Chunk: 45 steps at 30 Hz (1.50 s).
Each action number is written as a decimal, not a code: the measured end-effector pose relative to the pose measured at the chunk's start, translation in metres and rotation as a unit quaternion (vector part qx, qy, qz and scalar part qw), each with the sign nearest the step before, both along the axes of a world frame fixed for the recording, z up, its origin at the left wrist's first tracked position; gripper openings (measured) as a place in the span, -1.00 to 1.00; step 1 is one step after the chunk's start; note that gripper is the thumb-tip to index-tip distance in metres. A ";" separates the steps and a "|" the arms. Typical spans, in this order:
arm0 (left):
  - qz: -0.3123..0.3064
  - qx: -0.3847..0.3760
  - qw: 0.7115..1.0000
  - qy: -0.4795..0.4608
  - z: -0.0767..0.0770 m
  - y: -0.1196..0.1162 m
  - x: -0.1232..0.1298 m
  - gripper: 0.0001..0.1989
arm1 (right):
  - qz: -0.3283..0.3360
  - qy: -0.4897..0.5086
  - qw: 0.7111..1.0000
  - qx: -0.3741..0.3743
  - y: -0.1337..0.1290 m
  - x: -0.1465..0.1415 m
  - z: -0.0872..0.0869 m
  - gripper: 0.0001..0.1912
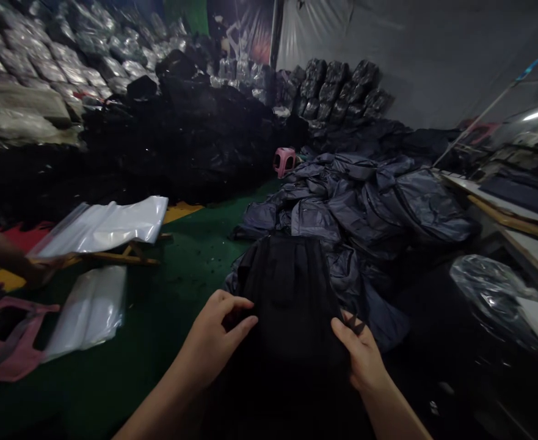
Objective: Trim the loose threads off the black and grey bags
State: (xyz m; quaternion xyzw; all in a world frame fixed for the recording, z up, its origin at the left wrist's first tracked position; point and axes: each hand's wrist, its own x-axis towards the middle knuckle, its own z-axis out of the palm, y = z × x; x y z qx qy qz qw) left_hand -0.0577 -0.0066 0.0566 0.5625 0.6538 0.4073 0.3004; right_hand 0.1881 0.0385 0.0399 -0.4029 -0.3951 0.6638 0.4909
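Note:
A black backpack (pixel 287 293) with straps stands in front of me, its lower part lost in shadow. My left hand (pixel 220 333) is at its left edge, thumb and index finger curved with a small gap between their tips; the other fingers are mostly hidden. On the right side, my right hand (pixel 358 348) grips the backpack's edge, thumb in front, with a small dark strap or flap between the fingers. Just beyond the backpack lies a heap of dark grey-blue bags (pixel 351 201).
Clear plastic sheets (pixel 108 226) lie on a wooden stand at left, beside another person's arm (pixel 30 266). Pink stools stand at lower left (pixel 16 336) and farther back (pixel 284 162). Black piles and wrapped bundles (pixel 337 85) are behind; a table edge (pixel 516 226) is right.

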 end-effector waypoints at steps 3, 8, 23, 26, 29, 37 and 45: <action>-0.032 -0.042 0.998 0.037 0.003 0.011 0.002 -0.75 | 0.013 -0.022 1.000 0.001 -0.003 0.003 -0.001 -0.65; -0.114 -0.076 0.990 0.032 0.010 0.010 -0.002 -0.78 | 0.005 -0.028 1.000 0.000 -0.003 0.007 -0.002 -0.64; -0.004 0.058 0.997 0.059 -0.008 -0.002 -0.023 -0.76 | 0.005 -0.007 1.000 -0.012 -0.001 0.007 -0.001 -0.66; -0.156 0.026 0.980 0.120 0.003 0.003 -0.012 -0.79 | 0.017 -0.006 1.000 -0.006 -0.003 0.008 -0.001 -0.66; -0.204 0.013 0.958 0.202 0.014 0.009 -0.007 -0.89 | 0.019 -0.016 1.000 0.005 -0.004 0.008 -0.001 -0.66; -0.255 0.007 0.939 0.232 0.020 0.008 -0.002 -0.93 | 0.009 -0.021 1.000 0.001 -0.006 0.010 -0.001 -0.67; -0.240 0.001 0.964 0.115 0.010 -0.004 -0.005 -0.95 | 0.023 -0.032 0.999 0.001 -0.004 0.014 -0.005 -0.69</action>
